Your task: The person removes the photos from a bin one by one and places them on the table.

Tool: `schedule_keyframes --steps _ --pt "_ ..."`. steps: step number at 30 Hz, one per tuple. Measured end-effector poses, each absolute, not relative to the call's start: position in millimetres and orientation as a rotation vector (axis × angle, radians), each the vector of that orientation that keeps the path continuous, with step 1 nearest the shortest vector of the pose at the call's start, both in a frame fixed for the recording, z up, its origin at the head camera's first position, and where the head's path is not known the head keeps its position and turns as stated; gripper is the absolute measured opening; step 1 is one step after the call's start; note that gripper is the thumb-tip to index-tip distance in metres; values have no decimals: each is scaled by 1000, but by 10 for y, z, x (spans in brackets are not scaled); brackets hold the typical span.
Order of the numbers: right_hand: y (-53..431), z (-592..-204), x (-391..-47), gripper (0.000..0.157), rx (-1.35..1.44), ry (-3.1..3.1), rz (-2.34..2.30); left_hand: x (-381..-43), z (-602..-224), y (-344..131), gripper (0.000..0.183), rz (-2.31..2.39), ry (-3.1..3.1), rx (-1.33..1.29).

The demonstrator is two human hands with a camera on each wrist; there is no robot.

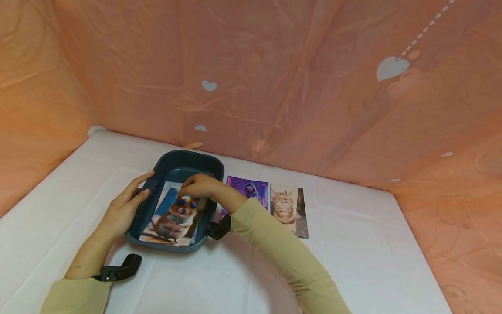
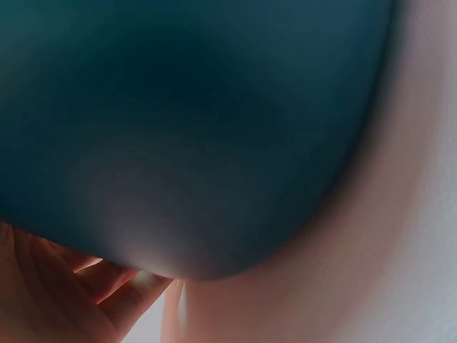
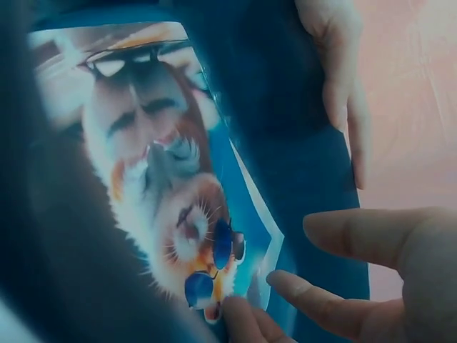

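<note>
My left hand (image 1: 123, 209) holds a dark blue plastic tub (image 1: 176, 247) at its left side, the thumb along the rim. Printed photo cards lie inside; the top card (image 1: 168, 229) shows a furry animal in blue sunglasses. My right hand (image 1: 201, 186) reaches down into the tub at the card's far edge. In the right wrist view, its thumb (image 3: 343, 230) and index finger stand apart, with the fingertips close over the card's corner. The tub's outer wall (image 2: 214, 143) fills most of the left wrist view.
Right of the tub on the white tablecloth (image 1: 353, 261) lie a purple card (image 1: 248, 188) with a hooded figure and a cat card (image 1: 283, 207). A dark card (image 1: 302, 218) shows from under the cat card. Pink-orange sheeting (image 1: 274, 87) with hearts encloses the table.
</note>
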State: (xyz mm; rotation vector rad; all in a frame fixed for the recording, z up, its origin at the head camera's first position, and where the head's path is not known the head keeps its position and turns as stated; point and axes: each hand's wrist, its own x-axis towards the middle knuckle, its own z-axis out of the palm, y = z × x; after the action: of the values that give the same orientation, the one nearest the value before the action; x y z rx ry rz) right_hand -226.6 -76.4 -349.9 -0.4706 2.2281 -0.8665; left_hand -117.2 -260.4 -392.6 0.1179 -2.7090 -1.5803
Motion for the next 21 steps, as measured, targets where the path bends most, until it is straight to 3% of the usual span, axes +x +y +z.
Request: schedule_keyframes --steps 9,21 --pt "-756 -3477 -2280 44 -573 2246 -724 -1182 -3940 -2601 50 -1579 -2711 113" --pt "-764 -3515 -2257 41 -642 2242 -731 -1193 -3936 -2608 50 -1572 -2730 124"
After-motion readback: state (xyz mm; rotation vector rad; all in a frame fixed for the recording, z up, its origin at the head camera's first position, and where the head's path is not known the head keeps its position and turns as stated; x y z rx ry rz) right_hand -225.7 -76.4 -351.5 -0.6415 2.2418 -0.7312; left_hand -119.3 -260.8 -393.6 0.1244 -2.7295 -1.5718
